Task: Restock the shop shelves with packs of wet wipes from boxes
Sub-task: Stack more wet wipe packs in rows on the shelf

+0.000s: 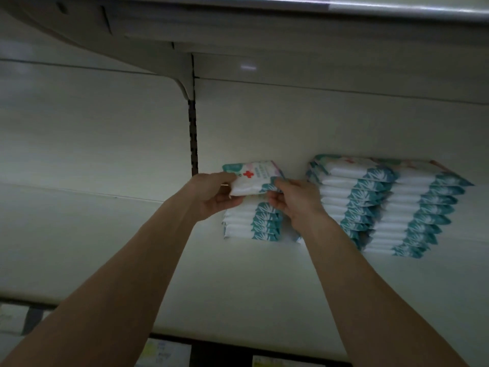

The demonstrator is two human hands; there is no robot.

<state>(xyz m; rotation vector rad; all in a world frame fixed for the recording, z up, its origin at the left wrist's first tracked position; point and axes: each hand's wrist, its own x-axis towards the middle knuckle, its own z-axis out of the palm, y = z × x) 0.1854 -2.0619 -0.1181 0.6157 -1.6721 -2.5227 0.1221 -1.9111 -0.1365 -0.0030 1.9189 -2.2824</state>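
Wet-wipe pack (252,178), white with teal ends and a red cross on its top face, is held between both hands at the far end of two outstretched bare arms. The left hand (214,197) grips the pack's left end, one digit over the top edge and the others curled below it. The right hand (293,200) pinches the right, teal end with its fingertips, the back of the hand turned to the camera. The pack lies roughly flat, tilted a little, right on top of a short stack (254,223) of the same packs; whether it already touches the stack's top pack I cannot tell, as the hands cover the gap.

Just to the right of that stack, near the right hand's wrist, stand two taller stacks (352,197) (415,207), side by side and touching each other. All three stacks sit on a pale shelf (238,287), pushed against the back panel (92,128). A slotted upright (193,133) runs up the panel just left of the held pack. Another shelf (264,22) hangs overhead. Blurred price labels (164,353) line the lower shelf's front edge.
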